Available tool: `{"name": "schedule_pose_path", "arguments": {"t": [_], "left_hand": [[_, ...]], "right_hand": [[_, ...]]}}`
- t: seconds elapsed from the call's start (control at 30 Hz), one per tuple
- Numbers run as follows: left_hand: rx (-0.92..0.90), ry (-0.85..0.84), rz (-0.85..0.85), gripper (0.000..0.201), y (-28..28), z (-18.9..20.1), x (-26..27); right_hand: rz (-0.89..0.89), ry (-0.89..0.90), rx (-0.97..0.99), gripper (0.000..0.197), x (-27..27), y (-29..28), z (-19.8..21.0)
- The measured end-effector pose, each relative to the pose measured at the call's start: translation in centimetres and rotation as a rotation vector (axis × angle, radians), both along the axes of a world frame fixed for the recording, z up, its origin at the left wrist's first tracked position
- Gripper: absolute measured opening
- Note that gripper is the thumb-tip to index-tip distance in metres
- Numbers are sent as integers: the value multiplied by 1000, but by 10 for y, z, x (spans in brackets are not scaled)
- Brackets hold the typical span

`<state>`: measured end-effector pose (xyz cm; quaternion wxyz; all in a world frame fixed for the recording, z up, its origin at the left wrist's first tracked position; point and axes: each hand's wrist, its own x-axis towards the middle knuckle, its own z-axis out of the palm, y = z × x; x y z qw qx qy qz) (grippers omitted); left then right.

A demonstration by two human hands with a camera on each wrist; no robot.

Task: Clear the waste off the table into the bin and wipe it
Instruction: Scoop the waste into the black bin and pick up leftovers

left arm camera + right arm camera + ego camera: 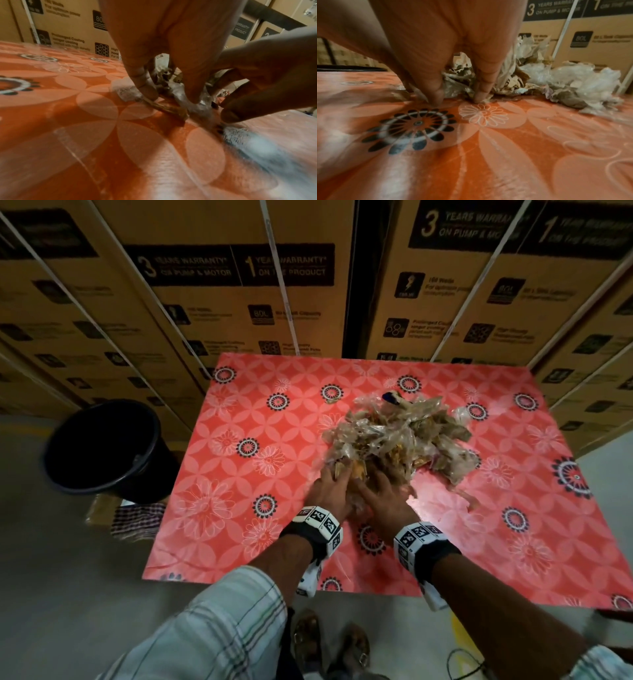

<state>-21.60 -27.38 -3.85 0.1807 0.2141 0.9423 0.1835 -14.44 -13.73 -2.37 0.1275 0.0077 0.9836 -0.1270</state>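
The left hand and right hand press fingertips-down into the waste pile, each grip seemingly released.

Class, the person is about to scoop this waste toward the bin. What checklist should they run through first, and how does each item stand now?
1. Hands at the pile: ok. Left hand and right hand touch the waste pile's near edge.
2. Grip: not ok. Fingers only press scraps against the table.
3. Bin open and near: ok. The black bin stands by the table's left side.
4. Waste gathered: not ok. A stray scrap trails off the pile's right side.
5. Wiping cloth ready: cannot tell. A checked cloth lies by the bin.
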Motion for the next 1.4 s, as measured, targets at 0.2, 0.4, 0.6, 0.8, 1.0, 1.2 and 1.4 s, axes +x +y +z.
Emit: {"name": "schedule_pose_path", "arguments": {"t": [0.2,0.4,0.6,0.8,1.0,1.2,1.4], "left_hand": [[101,-29,-25,54,3,-12,-5],[47,138,-40,45,6,-10,-7],[-54,87,62,61,10,-3,8],[107,-72,117,78,6,-10,-7],[473,-328,363,52,1,-2,-8],[650,-486,526,43,5,-2,0],[762,-460,458,33,3,20,-1]], "right_hand": [[-137,-36,-149,81,-9,-6,-14],[-180,-23,-127,92,-14,-5,-11],[-168,-60,-128,70,-20,-2,-4],[-167,-89,-237,72,-23,-9,1],[-165,-123,-323,79,-19,-14,-1],[-141,-53,-311,78,-18,-14,-5],[-126,14,-311,59,-28,-15,16]]}}
